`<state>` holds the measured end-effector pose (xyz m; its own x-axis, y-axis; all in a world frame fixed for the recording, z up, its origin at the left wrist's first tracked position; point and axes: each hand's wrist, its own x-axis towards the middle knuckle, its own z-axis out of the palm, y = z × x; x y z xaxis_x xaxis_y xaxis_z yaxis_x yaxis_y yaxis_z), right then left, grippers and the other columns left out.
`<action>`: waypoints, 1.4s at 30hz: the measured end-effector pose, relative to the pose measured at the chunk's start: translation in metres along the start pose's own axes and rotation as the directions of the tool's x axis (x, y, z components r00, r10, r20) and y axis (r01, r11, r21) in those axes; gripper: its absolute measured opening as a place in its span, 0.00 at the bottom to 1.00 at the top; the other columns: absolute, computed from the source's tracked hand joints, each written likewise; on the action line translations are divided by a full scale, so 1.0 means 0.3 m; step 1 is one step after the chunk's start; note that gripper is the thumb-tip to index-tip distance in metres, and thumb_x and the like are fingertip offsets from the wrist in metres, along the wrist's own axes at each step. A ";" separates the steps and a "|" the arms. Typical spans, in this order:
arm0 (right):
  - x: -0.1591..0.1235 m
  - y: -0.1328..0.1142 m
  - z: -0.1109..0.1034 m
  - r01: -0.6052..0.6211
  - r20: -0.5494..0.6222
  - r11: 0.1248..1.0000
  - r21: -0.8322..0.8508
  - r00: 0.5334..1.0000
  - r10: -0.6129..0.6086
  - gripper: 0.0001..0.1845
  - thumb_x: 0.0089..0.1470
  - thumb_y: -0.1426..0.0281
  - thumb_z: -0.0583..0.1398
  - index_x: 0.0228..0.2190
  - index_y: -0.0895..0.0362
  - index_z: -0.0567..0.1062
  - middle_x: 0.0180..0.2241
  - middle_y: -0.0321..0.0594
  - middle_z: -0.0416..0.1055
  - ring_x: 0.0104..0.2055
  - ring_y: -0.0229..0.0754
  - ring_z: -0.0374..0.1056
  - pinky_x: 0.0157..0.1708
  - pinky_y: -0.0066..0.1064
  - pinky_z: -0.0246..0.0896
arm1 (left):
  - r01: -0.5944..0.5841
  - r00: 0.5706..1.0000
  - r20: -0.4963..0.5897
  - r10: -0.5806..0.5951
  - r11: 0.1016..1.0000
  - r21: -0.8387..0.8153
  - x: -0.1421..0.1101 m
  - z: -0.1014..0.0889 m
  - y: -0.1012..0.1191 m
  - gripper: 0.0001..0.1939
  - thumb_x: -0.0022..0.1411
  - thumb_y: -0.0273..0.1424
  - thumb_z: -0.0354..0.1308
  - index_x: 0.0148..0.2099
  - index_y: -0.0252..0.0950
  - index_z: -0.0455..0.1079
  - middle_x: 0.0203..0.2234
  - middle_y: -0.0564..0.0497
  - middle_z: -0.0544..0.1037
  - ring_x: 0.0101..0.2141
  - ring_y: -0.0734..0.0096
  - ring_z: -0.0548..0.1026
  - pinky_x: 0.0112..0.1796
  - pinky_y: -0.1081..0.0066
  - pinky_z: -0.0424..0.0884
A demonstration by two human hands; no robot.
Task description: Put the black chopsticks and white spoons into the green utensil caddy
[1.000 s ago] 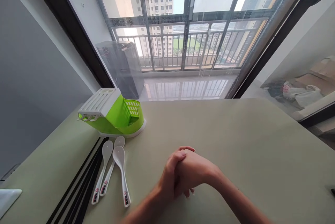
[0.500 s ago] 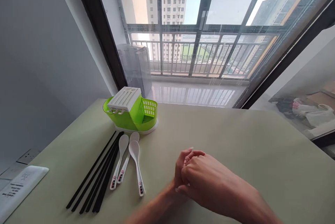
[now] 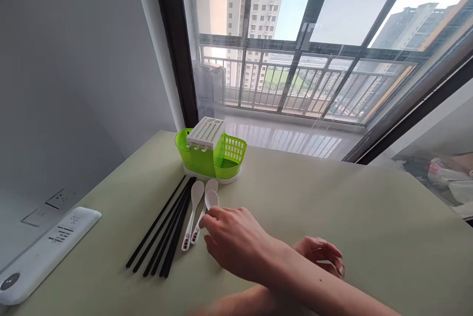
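in the head view, the two bare forearms cross over the pale green, smooth-topped counter, the right one passing above the left. the right hand, back upward and fingers bent, is over the handle of a white, long-handled spoon with an oval bowl. that bowl shows just beyond the knuckles; the handle is hidden, so i cannot tell whether this grip is closed on it. the left hand is out to the right, beyond the right forearm, its grip loosely open, with curved fingers and a gap between them.

just left of the covered spoon are two more white spoons with dark and red marks at their handle ends. beside these, a fan of slim black chopsticks lies slanting, spread wider toward the near end. just behind the utensils stands a bright green plastic basket with a white slotted top and small hooks. a long white device with rounded corners is at the far left, near a wall socket.
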<state>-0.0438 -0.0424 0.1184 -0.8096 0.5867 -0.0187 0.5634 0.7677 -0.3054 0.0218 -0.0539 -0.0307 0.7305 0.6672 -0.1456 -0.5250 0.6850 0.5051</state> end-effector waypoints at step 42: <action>0.361 -0.399 0.301 -0.050 0.050 0.966 -0.255 0.997 0.065 0.32 0.58 0.63 0.63 0.60 0.55 0.61 0.43 0.53 0.71 0.39 0.51 0.68 0.30 0.36 0.63 | 0.040 0.994 -0.101 -0.050 0.994 -0.099 0.020 0.019 -0.026 0.14 0.49 0.38 0.55 0.33 0.33 0.73 0.23 0.48 0.71 0.18 0.72 0.64 0.23 0.68 0.58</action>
<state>-0.2138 -0.0942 0.0670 -0.7784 0.6218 -0.0862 0.6268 0.7775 -0.0516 0.0328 -0.0571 -0.0306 0.7080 0.6584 -0.2555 -0.5362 0.7365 0.4123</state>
